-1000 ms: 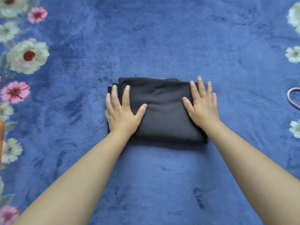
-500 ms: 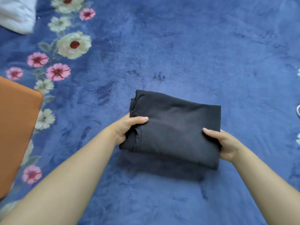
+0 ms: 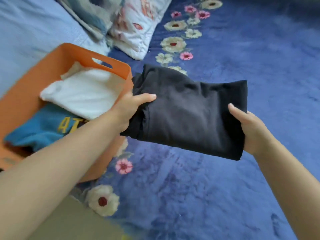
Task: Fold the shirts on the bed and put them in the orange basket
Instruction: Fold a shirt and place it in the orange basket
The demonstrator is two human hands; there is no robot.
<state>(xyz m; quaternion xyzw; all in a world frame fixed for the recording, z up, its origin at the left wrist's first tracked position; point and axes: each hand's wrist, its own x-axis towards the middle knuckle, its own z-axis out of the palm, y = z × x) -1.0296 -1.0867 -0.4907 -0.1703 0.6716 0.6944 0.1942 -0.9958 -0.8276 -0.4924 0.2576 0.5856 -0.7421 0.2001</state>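
Note:
A folded black shirt [image 3: 188, 111] is lifted off the blue flowered bedspread [image 3: 225, 179]. My left hand [image 3: 129, 110] grips its left end, thumb on top. My right hand [image 3: 249, 129] grips its right end, thumb on top and fingers hidden underneath. The shirt's left end hangs beside the right wall of the orange basket [image 3: 57, 59], which stands at the left. Inside the basket lie a folded white shirt [image 3: 83, 94] and a blue shirt with yellow letters [image 3: 43, 129].
A white patterned pillow [image 3: 138, 26] and a grey-blue pillow [image 3: 97, 13] lie behind the basket. A light blue sheet [image 3: 26, 32] covers the far left. A beige surface [image 3: 69, 222] shows at the bottom left.
Both hands went from pressing flat on the black shirt to gripping its ends, lifted it and carried it left. The view swung left, bringing the basket and pillows into sight.

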